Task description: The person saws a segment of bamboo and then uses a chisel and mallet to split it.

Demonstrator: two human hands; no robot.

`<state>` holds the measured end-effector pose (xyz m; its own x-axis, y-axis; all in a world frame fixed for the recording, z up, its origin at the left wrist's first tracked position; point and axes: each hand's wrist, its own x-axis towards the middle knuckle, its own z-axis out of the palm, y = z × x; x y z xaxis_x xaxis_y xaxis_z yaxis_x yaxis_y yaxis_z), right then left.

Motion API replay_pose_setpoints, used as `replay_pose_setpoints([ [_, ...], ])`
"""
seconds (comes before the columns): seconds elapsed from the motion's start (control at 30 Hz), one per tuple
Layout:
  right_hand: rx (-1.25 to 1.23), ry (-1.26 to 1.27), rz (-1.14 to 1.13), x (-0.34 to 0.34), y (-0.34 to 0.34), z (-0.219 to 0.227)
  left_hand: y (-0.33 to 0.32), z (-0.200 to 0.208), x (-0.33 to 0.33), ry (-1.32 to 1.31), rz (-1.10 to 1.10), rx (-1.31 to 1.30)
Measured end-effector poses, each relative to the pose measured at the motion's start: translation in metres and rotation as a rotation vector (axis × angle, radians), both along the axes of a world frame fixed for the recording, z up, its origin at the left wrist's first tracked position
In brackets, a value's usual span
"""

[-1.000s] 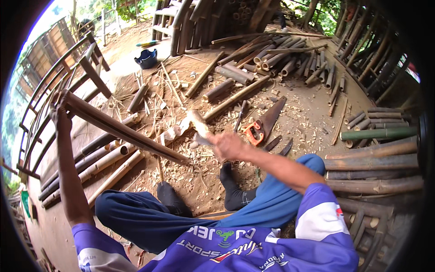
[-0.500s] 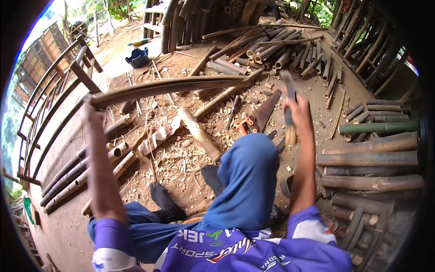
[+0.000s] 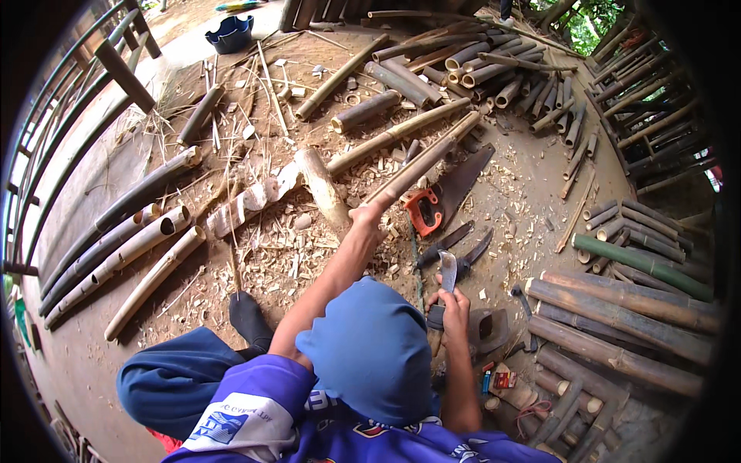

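Observation:
My left hand (image 3: 369, 217) is closed around the near end of a long split bamboo piece (image 3: 413, 170), which slants away to the far right. Lower and nearer to me, my right hand (image 3: 454, 309) grips a metal-bladed tool (image 3: 448, 270) with a wooden handle; its shiny blade points up and away, and the fingers partly hide its dark middle. Just beyond the right hand, two dark-bladed knives (image 3: 463, 251) lie on the ground. An orange-handled handsaw (image 3: 459, 185) rests past them. A short log (image 3: 320, 185) lies beyond my left hand among wood chips.
Bamboo poles (image 3: 116, 270) lie at left, near a railing (image 3: 123, 73). A bamboo pile (image 3: 494, 69) is at the far right. Thick bamboo lengths (image 3: 617, 309) and a green pole (image 3: 641, 266) are stacked at right. A blue bucket (image 3: 229, 35) stands far left; my raised knee (image 3: 367, 351) is between my arms.
My left hand has swung down and right; the bamboo piece, which lay across the view at left, now points away to the right. My right hand has come down and nearer with the bladed tool.

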<state>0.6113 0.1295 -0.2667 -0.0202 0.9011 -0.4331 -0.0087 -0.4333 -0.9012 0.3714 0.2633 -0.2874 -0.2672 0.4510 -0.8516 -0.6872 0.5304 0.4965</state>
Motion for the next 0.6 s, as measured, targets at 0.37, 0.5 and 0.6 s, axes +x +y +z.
replay_pose_setpoints([
  [0.37, 0.609, -0.925, 0.344, -0.046, 0.037, -0.074, -0.058, 0.149, -0.268, 1.06, -0.229, 0.361],
  [0.5, 0.485, -0.935, 0.443, -0.063, 0.031, -0.124, -0.166, 0.21, -0.425, 1.323, -0.294, 0.069],
  [0.6, 0.447, -0.983, 0.508, -0.066, 0.035, -0.114, -0.231, 0.226, -0.428, 1.268, -0.16, 0.221],
])
